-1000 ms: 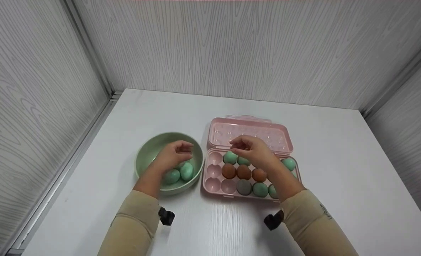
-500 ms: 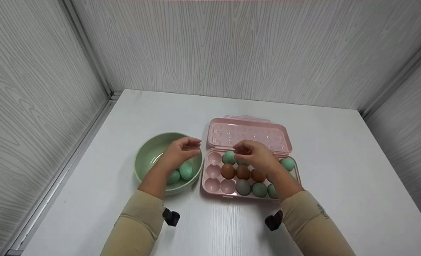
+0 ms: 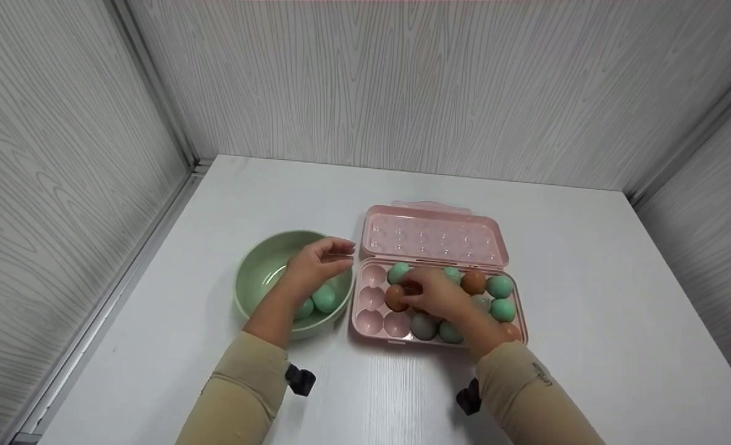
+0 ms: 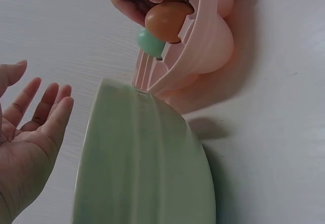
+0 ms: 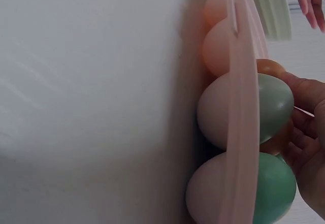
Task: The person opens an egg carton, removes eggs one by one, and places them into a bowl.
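Note:
My right hand is at the pink egg box, thumb and fingers curled about the right side of a brown egg in the middle row. The thumb tip lies on that egg in the left wrist view. Behind it, a second brown egg is mostly hidden by the hand. My left hand hovers over the right part of the green bowl, palm and loosely bent fingers showing in the left wrist view, holding nothing. Green eggs lie in the bowl, partly behind the left forearm.
The box's lid lies folded back behind it. More green, brown and grey eggs sit in the cups, while several cups at the left end hold none. A patterned panel rises behind the white table.
My right hand has come down and toward the front, from above the back row onto the brown egg. The left hand has shifted right, toward the bowl's rim, its fingers still free.

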{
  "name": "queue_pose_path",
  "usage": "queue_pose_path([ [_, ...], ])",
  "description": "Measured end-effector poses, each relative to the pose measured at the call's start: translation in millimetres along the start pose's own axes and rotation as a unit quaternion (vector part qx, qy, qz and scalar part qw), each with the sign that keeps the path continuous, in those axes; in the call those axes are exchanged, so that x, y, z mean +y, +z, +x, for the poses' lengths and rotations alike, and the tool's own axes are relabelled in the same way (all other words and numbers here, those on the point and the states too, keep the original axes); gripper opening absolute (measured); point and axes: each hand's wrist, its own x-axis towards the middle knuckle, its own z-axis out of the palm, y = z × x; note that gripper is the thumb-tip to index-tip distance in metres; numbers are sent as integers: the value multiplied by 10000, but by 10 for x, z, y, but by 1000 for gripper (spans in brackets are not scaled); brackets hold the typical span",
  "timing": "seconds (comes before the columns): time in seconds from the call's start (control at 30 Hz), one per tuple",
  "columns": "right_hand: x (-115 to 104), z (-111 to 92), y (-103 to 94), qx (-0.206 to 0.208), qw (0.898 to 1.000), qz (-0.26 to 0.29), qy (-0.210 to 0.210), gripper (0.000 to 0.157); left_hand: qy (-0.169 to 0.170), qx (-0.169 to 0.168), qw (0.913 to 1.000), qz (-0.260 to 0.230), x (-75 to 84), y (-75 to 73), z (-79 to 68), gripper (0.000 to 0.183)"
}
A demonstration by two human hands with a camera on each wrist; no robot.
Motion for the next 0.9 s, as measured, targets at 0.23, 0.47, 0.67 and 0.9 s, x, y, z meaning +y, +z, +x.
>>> queue_pose_path([
  [0.23, 36, 12, 35, 27, 9990, -347, -281, 25, -46, 79, 9998, 168, -14, 17, -3, 37],
  [0.47, 59, 13, 76, -161, 9986, -170, -481, 31, -55, 115, 9998, 139, -47, 23, 17, 36],
  [0.67, 63, 21, 118, -304, 9989, -137, -339, 36, -151, 91, 9998, 118, -32, 40, 24, 35],
  [0.9, 54, 16, 105, -348, 9992, -90, -194, 36, -192, 90, 9998, 21, -12, 56, 14, 32],
])
